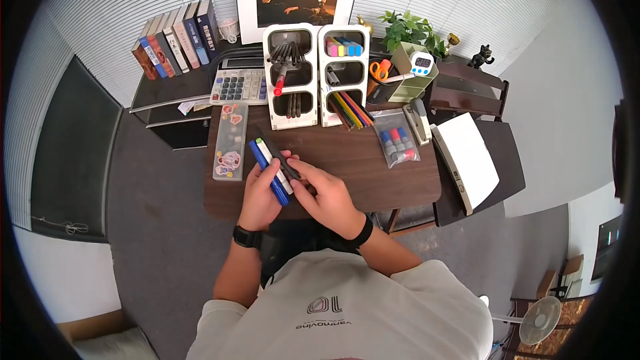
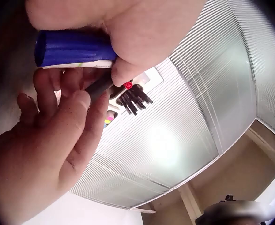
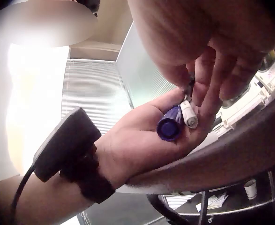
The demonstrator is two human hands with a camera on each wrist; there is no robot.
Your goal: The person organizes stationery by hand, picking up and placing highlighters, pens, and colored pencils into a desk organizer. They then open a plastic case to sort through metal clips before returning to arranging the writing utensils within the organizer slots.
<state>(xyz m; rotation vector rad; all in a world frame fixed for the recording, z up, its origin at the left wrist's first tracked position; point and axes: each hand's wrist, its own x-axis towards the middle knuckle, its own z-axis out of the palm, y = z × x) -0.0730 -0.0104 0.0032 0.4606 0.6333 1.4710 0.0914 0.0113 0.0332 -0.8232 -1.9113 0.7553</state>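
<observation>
My left hand [image 1: 261, 193] holds a blue marker [image 1: 260, 160] and a white pen with a green tip [image 1: 265, 151], side by side, above the near part of the desk. Against them, my right hand [image 1: 330, 201] pinches a dark pen [image 1: 283, 159] between thumb and fingers. In the left wrist view the blue marker [image 2: 76, 48] lies under the left thumb, and the right hand [image 2: 48, 145] grips the dark pen [image 2: 99, 87]. The right wrist view shows the ends of the blue marker [image 3: 169, 125] and white pen [image 3: 189, 115] on the left palm.
Two white organizers [image 1: 291, 123] of pens and markers stand at the desk's back. A sticker-covered case [image 1: 230, 143] and calculator [image 1: 240, 85] lie left. On the right are a bag of markers [image 1: 397, 139], a stapler [image 1: 417, 121] and a green holder [image 1: 412, 73]. Books [image 1: 177, 40] stand back left.
</observation>
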